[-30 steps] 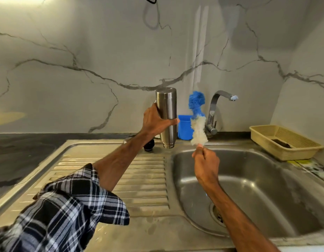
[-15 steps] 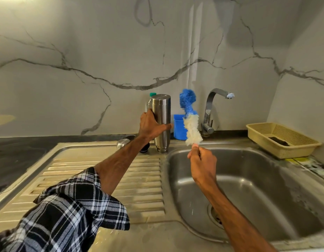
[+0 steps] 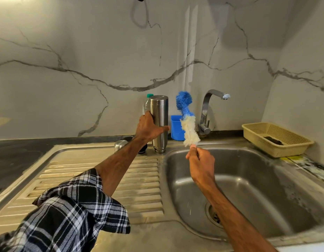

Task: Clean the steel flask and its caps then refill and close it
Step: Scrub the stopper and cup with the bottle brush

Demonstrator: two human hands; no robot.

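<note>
Two hands at work: the left hand [image 3: 150, 129] grips the tall brushed-steel flask [image 3: 159, 122], standing narrow end down at the back edge of the ribbed steel drainboard [image 3: 103, 171]. The right hand [image 3: 201, 160] pinches the handle of the blue-and-white bristle bottle brush [image 3: 187, 122]. The flask scrub seems done, so next is likely the round steel cap [image 3: 120, 144] beside it.
</note>
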